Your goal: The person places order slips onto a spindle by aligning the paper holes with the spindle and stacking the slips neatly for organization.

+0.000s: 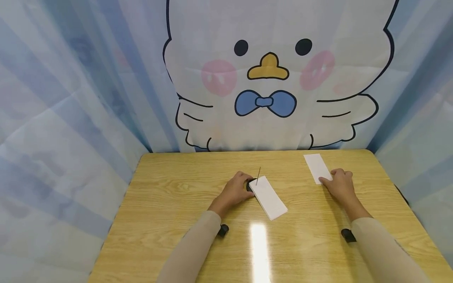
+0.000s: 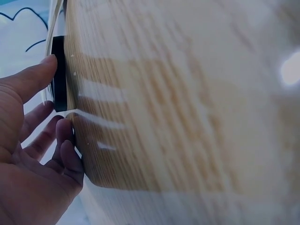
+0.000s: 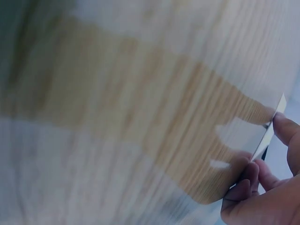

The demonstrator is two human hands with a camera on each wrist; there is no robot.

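Observation:
Near the middle of the table stands a paper spike with a thin upright metal pin (image 1: 258, 173) on a black base (image 2: 59, 77). White paper slips (image 1: 270, 201) lie stacked over that base, with the pin rising through their far end. My left hand (image 1: 236, 190) grips the base from the left, thumb on the near side and fingers on the far side. Over toward the back right, my right hand (image 1: 341, 187) pinches a single white slip (image 1: 316, 166) by its near right corner. The right wrist view catches this slip edge-on between thumb and fingers.
The light wooden table (image 1: 170, 220) ends at a back edge against a curtain (image 1: 269, 129) printed with a cartoon bird. More blue and white curtain hangs at both sides. Black wrist devices (image 1: 223, 230) show under both sleeves. A bright reflection lies on the front middle.

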